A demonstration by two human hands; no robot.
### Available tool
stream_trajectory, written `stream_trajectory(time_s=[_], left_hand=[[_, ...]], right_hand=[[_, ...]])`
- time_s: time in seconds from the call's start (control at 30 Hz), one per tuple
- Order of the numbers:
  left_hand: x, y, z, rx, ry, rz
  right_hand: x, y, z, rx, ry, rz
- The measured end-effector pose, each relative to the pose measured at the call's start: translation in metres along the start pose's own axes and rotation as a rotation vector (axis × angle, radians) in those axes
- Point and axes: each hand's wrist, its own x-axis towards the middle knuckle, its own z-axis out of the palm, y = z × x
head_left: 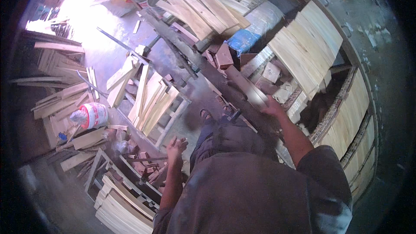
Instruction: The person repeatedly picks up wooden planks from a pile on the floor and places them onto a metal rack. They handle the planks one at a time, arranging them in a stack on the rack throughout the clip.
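Observation:
My right hand is closed around the near end of a long reddish-brown wooden piece. The piece points away from me along the edge of the rack on my right. To the left of my body, my left hand hangs in the air with its fingers apart and nothing visible in it. The nearest things to that hand are pale wooden strips lying on a low frame. A brown block sits just past the far end of the reddish-brown piece.
The rack on my right bears pale wide panels, more pale boards and a blue-and-clear wrapped bundle. Leftward are a white-and-red bucket, stacked planks and brown offcuts. A pale board stack lies at lower left.

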Motion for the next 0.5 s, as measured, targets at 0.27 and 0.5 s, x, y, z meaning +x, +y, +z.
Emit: stream_trajectory(time_s=[0.27,0.5], left_hand=[[-0.010,-0.020,-0.031,-0.034,0.134,-0.062],[-0.004,-0.042,-0.062,-0.101,0.137,-0.100]], right_hand=[[0.032,0.027,0.006,0.014,0.044,0.020],[0.071,0.054,-0.022,0.218,0.174,-0.072]])
